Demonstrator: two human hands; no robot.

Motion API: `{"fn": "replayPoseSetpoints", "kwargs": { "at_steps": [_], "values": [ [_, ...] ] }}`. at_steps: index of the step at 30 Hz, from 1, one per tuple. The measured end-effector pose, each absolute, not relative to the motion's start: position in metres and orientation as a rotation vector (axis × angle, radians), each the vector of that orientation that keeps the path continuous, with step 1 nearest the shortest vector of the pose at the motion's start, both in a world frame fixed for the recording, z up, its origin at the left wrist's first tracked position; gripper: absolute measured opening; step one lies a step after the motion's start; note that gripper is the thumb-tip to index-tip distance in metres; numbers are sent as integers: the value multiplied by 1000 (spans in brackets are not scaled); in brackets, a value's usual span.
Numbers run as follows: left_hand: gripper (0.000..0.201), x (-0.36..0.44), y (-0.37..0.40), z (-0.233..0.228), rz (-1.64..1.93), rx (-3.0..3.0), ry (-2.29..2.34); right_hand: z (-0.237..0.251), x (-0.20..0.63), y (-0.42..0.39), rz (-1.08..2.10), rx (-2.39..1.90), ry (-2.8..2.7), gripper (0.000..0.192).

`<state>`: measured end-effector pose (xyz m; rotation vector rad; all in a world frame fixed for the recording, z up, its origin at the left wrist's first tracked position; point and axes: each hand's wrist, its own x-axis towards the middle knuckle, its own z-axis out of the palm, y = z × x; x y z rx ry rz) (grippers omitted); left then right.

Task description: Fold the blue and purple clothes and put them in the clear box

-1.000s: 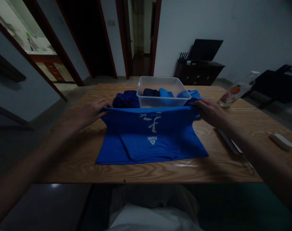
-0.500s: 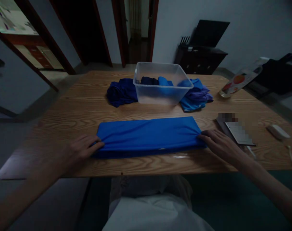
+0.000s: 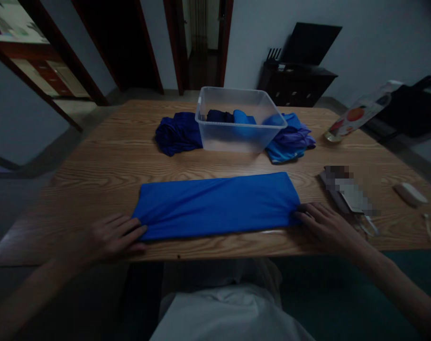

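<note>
A blue garment [image 3: 215, 206], folded into a long flat strip, lies on the wooden table near its front edge. My left hand [image 3: 117, 234] pinches its near left corner, the thumb low at the table. At the other end, the fingers of my right hand [image 3: 316, 220] are closed on the cloth near the right corner, pulling small creases into it. Beyond the strip stands a clear plastic box [image 3: 240, 137], with a rolled dark cloth [image 3: 219, 116] and a rolled bright blue cloth [image 3: 242, 117] inside.
Dark blue crumpled clothing [image 3: 178, 134] lies left of the box, and blue and purple clothing [image 3: 289, 139] lies to its right. A tilted-looking bottle [image 3: 361, 113] stands at the far right. A partly blurred phone-like object [image 3: 346, 192] and a small white case [image 3: 410, 194] lie nearer on the wooden table [image 3: 94, 166].
The near edge of the blue garment has come down flat onto the table, toward me. Both hands have lowered with it, still at its two ends.
</note>
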<state>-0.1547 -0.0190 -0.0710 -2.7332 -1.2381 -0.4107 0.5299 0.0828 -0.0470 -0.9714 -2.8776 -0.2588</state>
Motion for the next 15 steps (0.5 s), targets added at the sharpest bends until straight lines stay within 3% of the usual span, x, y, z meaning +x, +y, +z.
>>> {"fn": "replayPoseSetpoints", "kwargs": {
  "at_steps": [3, 7, 11, 15],
  "values": [
    [31, -133, -12, -53, -397, -2678, -1157, -34, 522, 75, -167, -984, -2870, 35],
    [36, -73, 8, -36, -376, -2464, -1668, -18, 474, 78, -19, -1063, -2716, 36],
    [66, -23, 25, -50, -420, -2422, -1832, -29, 419, 105, 25, -1159, -2645, 52],
    [77, -17, 29, -72, -407, -2412, -1890, -56, 416, 134, 25, -1192, -2675, 61]
  ]
}}
